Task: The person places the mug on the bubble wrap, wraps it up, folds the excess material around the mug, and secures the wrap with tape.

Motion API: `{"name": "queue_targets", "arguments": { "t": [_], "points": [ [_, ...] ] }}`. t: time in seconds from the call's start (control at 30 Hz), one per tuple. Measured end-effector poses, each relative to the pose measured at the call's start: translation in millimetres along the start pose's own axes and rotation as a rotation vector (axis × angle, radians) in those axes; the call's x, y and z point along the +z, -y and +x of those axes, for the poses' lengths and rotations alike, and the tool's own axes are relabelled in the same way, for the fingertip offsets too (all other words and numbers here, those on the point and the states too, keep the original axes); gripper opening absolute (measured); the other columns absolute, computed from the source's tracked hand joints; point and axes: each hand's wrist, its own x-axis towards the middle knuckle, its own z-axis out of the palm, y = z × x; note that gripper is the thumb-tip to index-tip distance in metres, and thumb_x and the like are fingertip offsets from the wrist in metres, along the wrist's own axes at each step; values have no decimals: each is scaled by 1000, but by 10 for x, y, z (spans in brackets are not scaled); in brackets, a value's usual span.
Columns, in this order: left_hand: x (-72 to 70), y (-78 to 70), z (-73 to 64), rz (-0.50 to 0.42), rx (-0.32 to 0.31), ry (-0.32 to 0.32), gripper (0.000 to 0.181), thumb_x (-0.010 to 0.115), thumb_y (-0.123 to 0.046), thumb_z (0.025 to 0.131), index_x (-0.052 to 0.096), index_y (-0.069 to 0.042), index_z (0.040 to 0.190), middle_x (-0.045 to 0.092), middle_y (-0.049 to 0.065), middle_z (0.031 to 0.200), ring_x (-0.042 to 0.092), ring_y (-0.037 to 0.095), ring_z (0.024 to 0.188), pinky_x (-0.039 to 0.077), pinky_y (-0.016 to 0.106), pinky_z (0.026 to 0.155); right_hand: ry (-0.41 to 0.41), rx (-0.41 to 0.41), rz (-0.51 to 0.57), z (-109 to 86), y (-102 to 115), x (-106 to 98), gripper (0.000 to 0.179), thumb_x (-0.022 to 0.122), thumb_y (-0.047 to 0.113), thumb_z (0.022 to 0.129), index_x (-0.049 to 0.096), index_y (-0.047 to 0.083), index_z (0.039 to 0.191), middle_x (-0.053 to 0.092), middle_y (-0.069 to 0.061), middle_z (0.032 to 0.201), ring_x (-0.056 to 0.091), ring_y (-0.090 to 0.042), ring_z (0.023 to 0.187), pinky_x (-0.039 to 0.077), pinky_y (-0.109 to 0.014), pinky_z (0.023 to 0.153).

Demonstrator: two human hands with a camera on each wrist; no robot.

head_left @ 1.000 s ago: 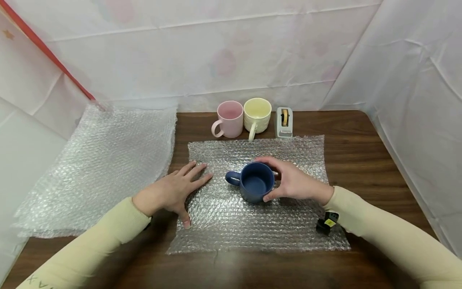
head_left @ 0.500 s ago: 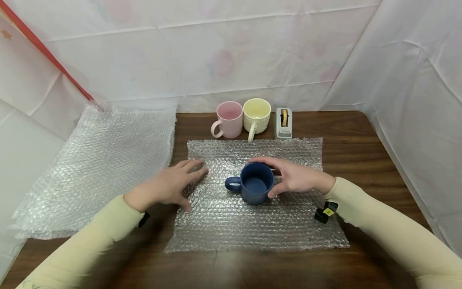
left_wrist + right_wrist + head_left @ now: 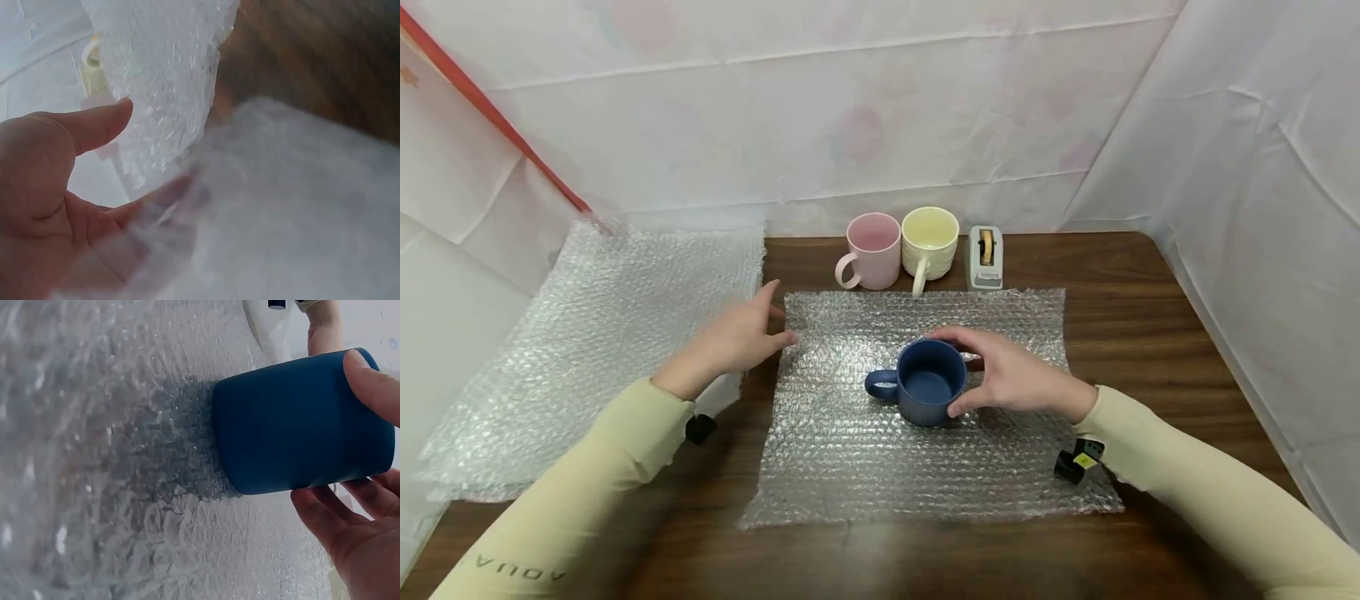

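A blue mug (image 3: 927,402) stands upright on a flat sheet of bubble wrap (image 3: 850,475), its handle pointing left. My right hand (image 3: 1015,373) grips the mug from the right side, thumb at the near side and fingers round the far side. In the right wrist view the blue mug (image 3: 294,425) rests base-down on the wrap, with the thumb and fingers on its wall. My left hand (image 3: 730,337) is at the sheet's upper left corner, thumb and fingers spread apart. The left wrist view shows blurred bubble wrap overlapping the fingers of this hand (image 3: 44,169).
A stack of bubble wrap sheets (image 3: 617,333) lies at the left of the wooden table (image 3: 1150,333). Along the back stand a pink mug (image 3: 880,265), a pale yellow mug (image 3: 934,250) and a tape dispenser (image 3: 985,271). White cloth (image 3: 820,100) hangs behind them.
My left hand has lifted off the sheet's left edge and moved back and a little left, turning onto its side. The right hand keeps hold of the mug, which stays in place.
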Motion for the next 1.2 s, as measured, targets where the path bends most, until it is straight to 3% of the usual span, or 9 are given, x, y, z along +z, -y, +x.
{"name": "queue_targets", "arguments": {
  "t": [0.1, 0.17, 0.23, 0.3, 0.37, 0.57, 0.83, 1.07, 1.2],
  "points": [
    [34, 19, 17, -67, -11, 10, 96, 68, -32, 96, 3, 6, 155, 64, 20, 120, 63, 33, 102, 51, 51, 90, 5, -15, -2, 5, -6, -4, 89, 93, 22, 70, 46, 17, 145, 56, 1, 137, 52, -20, 127, 51, -38, 97],
    [35, 30, 19, -91, 4, -21, 77, 68, -29, 96, 27, 7, 149, 66, 15, 105, 63, 26, 86, 54, 44, 77, 9, -24, -6, 17, -11, -12, 89, 93, 21, 70, 46, 17, 146, 55, 1, 137, 52, -21, 128, 52, -37, 96],
    [16, 32, 19, -102, 23, -57, 48, 67, -27, 97, 52, 4, 130, 65, 11, 92, 57, 21, 70, 51, 37, 63, 11, -35, -5, 31, -17, -19, 89, 93, 20, 70, 46, 16, 146, 55, 0, 138, 52, -21, 128, 52, -37, 96],
    [-15, 21, 6, -101, 43, -87, 27, 64, -28, 99, 64, -2, 105, 62, 8, 81, 51, 19, 62, 45, 34, 56, 9, -38, -3, 43, -19, -26, 89, 93, 20, 70, 46, 15, 146, 55, 0, 138, 51, -21, 129, 52, -38, 96],
    [-49, 6, -13, -104, 60, -116, 25, 63, -31, 99, 66, -8, 91, 61, 6, 76, 49, 20, 60, 42, 35, 55, 1, -40, -7, 58, -17, -29, 89, 92, 19, 71, 46, 14, 147, 55, -1, 138, 51, -21, 129, 51, -38, 97],
    [-115, -78, -67, -202, 100, -169, 25, 61, -35, 99, 69, -11, 104, 70, 6, 97, 64, 22, 84, 50, 39, 74, 1, -28, -25, 109, 12, -21, 89, 91, 23, 73, 44, 12, 148, 55, -1, 140, 51, -21, 130, 49, -38, 99],
    [-78, -267, -107, -362, 216, -215, 18, 64, -26, 98, 68, -9, 93, 73, 5, 106, 70, 18, 92, 55, 28, 77, 36, -15, -2, 171, -14, -11, 92, 90, 20, 74, 40, 10, 151, 53, -1, 142, 48, -20, 132, 47, -40, 102],
    [-19, -529, -147, -577, 393, -158, 8, 65, -10, 96, 65, -6, 89, 73, 4, 109, 69, 17, 99, 57, 28, 81, 39, -17, 1, 185, -13, -11, 93, 89, 20, 74, 38, 8, 152, 53, -4, 142, 49, -23, 132, 45, -42, 104],
    [60, -704, -206, -612, 508, -110, 11, 67, -7, 95, 63, -10, 85, 73, 2, 109, 67, 17, 94, 57, 32, 75, 45, -17, 1, 194, -21, -13, 92, 89, 21, 74, 39, 7, 151, 55, -6, 141, 51, -24, 130, 46, -43, 103]
  ]
}}
